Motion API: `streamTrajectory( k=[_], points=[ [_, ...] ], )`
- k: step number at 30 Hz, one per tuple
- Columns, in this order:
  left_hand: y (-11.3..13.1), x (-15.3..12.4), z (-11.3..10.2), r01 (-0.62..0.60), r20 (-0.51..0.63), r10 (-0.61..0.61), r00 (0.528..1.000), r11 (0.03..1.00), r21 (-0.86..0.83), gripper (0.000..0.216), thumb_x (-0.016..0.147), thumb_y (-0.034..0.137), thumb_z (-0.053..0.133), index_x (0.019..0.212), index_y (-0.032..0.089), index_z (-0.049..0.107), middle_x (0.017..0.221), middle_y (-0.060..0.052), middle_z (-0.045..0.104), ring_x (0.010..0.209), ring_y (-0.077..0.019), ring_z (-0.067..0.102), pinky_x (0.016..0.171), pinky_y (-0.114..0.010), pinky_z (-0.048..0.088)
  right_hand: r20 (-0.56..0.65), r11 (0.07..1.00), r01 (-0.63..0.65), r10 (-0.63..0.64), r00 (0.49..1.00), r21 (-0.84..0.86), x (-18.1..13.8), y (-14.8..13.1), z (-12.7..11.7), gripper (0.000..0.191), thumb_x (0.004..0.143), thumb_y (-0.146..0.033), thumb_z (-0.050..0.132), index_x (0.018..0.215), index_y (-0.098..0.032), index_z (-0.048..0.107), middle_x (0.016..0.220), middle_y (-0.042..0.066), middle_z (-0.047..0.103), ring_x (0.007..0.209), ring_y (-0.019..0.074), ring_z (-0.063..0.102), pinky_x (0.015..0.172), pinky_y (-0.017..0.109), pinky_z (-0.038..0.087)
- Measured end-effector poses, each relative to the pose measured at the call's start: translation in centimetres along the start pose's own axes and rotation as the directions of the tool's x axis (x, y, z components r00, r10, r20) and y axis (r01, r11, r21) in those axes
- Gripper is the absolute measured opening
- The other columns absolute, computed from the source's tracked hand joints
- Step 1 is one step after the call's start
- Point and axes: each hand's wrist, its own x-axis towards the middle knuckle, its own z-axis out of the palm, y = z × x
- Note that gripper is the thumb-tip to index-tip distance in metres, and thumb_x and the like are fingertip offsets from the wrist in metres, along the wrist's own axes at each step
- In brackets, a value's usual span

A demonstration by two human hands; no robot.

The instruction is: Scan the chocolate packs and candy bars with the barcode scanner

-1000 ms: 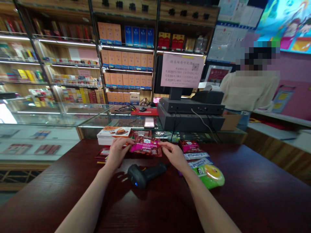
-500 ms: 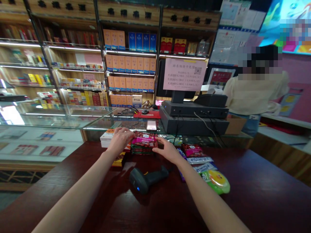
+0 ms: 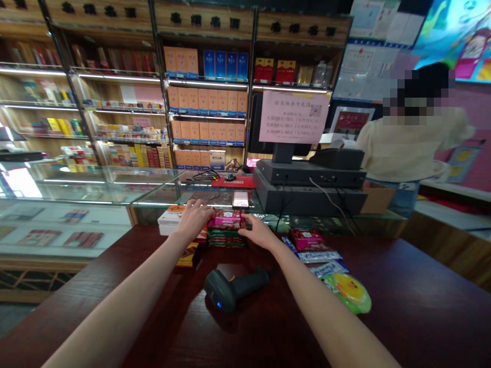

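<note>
A pink and dark-red chocolate bar (image 3: pixel 227 220) lies on top of a stack of green-edged packets (image 3: pixel 226 238). My left hand (image 3: pixel 194 221) closes its fingers on the bar's left end. At its right end, my right hand (image 3: pixel 258 231) grips it between thumb and fingers. White and orange boxes (image 3: pixel 169 223) stand beside and partly behind my left hand. Below that hand sits a yellow and brown packet (image 3: pixel 187 255). Nearer to me a dark barcode scanner (image 3: pixel 233 289) rests on the brown counter, its blue light lit.
To the right lie another pink and red packet (image 3: pixel 307 239), blue and white packets (image 3: pixel 320 256) and a green pouch with a yellow duck (image 3: pixel 349 292). Behind are a cash register (image 3: pixel 309 189), a glass case (image 3: pixel 69 214) and stocked shelves. A person (image 3: pixel 406 140) stands back right.
The bar has come down a little and sits flatter on the stack, with both hands still at its ends. The view has shifted slightly, and the person at the right has moved an arm.
</note>
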Motion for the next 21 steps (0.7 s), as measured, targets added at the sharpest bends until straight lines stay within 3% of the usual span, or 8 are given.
streamTrajectory(
  k=[14,21],
  points=[
    [1.8,0.5,-0.7,0.053,0.076,-0.059,0.995,0.996,0.078,0.021,0.090,0.017,0.056,0.078,0.021,0.072,0.090,-0.011,0.074,0.101,-0.0287,0.054,0.085,-0.044,0.034,-0.041,1.000,-0.012,0.011,0.999,-0.025,-0.4,0.2,0.8,0.056,0.079,-0.028,0.071,0.132,-0.017,0.057,0.132,0.012,0.063,0.122,0.0273,0.061,0.106,0.043,0.044],
    [2.2,0.1,-0.8,0.066,0.073,-0.072,0.995,0.995,0.079,0.022,0.089,0.012,0.053,0.079,0.020,0.071,0.092,-0.013,0.073,0.103,-0.0305,0.055,0.085,-0.044,0.036,-0.035,0.998,-0.033,0.031,0.999,-0.053,-0.4,0.0,1.0,0.065,0.078,-0.031,0.072,0.139,-0.020,0.053,0.141,0.013,0.058,0.131,0.0277,0.054,0.110,0.044,0.041]
  ],
)
